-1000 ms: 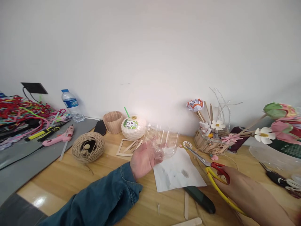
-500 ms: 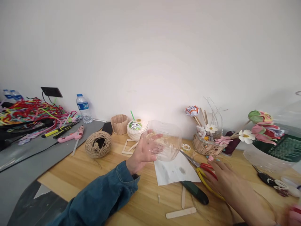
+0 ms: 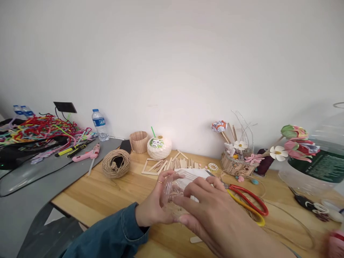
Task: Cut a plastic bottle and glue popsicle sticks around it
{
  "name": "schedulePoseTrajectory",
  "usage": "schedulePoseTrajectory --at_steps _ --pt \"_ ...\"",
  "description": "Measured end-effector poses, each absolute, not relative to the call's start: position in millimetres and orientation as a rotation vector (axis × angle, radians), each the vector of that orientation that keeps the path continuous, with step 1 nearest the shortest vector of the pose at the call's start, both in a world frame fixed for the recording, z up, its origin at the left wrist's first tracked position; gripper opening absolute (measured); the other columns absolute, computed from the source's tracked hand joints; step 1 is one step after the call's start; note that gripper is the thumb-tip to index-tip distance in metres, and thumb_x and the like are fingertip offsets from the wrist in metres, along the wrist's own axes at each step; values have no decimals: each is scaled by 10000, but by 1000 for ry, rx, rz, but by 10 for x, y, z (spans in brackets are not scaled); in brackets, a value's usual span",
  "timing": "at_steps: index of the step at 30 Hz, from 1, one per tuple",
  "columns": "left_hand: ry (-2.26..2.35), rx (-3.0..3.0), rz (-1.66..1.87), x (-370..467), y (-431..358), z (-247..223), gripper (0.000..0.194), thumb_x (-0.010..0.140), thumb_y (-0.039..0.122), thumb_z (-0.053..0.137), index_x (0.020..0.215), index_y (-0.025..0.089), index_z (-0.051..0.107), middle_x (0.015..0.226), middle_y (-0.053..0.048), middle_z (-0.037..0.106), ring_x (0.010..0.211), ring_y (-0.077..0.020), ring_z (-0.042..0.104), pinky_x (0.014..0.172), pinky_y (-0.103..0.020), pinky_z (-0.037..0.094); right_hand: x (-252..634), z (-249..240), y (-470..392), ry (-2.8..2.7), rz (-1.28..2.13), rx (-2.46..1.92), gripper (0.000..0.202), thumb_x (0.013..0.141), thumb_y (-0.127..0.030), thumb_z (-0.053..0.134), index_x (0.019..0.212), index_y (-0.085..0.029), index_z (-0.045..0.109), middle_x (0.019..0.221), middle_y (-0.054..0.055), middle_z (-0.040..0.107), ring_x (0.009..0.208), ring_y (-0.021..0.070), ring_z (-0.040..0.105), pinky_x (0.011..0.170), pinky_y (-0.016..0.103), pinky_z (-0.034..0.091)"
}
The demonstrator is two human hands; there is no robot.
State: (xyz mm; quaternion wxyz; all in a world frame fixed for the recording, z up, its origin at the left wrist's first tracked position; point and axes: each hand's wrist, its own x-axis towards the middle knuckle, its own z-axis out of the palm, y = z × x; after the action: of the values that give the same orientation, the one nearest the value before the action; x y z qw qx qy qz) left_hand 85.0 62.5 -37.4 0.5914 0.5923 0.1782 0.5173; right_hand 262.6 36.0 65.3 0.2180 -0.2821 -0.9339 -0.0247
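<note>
Head view: gripping clear, ribbed plastic container (image 3: 172, 193) with left hand (image 3: 154, 206) and right hand (image 3: 211, 206); seemingly early in work, leaving flat pale wooden sticks (image 3: 183, 163) loose beyond.

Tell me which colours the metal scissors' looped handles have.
One red loop, one yellow loop; best in head view.

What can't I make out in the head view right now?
All in the head view:
- Clear plastic container, held in the left hand: part hidden behind the right hand.
- White paper: largely covered by the hands and container.
- Wooden stick: one end hidden by the right hand.
- Pink thing: cut off by the right edge, blurred.
- Green label: print too small to read.
</note>
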Motion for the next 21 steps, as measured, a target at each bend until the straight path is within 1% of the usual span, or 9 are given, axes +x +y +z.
schedulePoseTrajectory --at_steps 3,7,10,12,14,15,17,20,21 --pt "440 1363 1219 806 596 -399 805 538 197 812 1180 362 357 1309 -67 362 1069 -241 504 928 -471 389 2623 575 342 -2635 66 -801 204 888 -286 496 730 -221 608 769 -8 642 767 148 548 764 326 343" --pt "518 1354 1254 745 589 -459 814 506 150 815 1160 362 377 1294 -65 371 1005 -226 528 875 -436 436 2679 579 305 -2594 114 -744 225 881 -198 480 670 -197 558 721 -10 639 677 128 527 664 292 347" --pt "560 1328 1292 666 601 -469 808 492 157 822 1141 348 379 1277 -69 392 998 -231 540 874 -436 443 2792 637 283 -2443 117 -688 187 885 -187 471 754 -208 602 708 -2 632 648 125 546 595 256 389" --pt "617 1283 1362 562 628 -437 810 485 155 824 1125 344 365 1265 -61 412 968 -214 557 868 -427 453 2908 679 295 -2282 149 -725 153 887 -209 480 828 -226 620 735 2 645 663 120 585 586 222 435" --pt "737 1216 1472 411 666 -370 820 482 138 820 1118 332 339 1256 -60 428 931 -197 571 843 -409 474 3005 684 323 -2125 169 -817 135 881 -243 498 826 -242 621 753 2 662 676 121 615 590 201 463" --pt "824 1178 1529 327 684 -323 821 483 130 817 1115 321 329 1250 -61 434 933 -196 571 837 -401 480 3023 658 335 -2083 183 -860 144 880 -259 500 801 -247 621 744 0 665 671 124 621 588 200 469" --pt "985 1132 1637 164 709 -207 787 499 123 808 1099 298 331 1237 -54 452 1006 -201 551 852 -367 475 2962 536 329 -2117 267 -928 181 882 -272 491 766 -241 627 724 0 664 660 126 623 586 203 469" --pt "1053 1094 1752 4 710 -17 734 493 119 806 1046 287 354 1235 -39 477 1080 -207 528 870 -336 461 2649 233 239 -2354 471 -953 240 894 -221 459 744 -213 645 719 2 662 657 114 620 614 199 458" --pt "1054 1089 1772 -21 701 40 719 488 119 807 1030 285 364 1256 -38 472 1099 -214 520 874 -338 457 2524 135 204 -2482 522 -886 242 890 -193 459 747 -213 652 730 -6 669 659 106 622 614 187 451"
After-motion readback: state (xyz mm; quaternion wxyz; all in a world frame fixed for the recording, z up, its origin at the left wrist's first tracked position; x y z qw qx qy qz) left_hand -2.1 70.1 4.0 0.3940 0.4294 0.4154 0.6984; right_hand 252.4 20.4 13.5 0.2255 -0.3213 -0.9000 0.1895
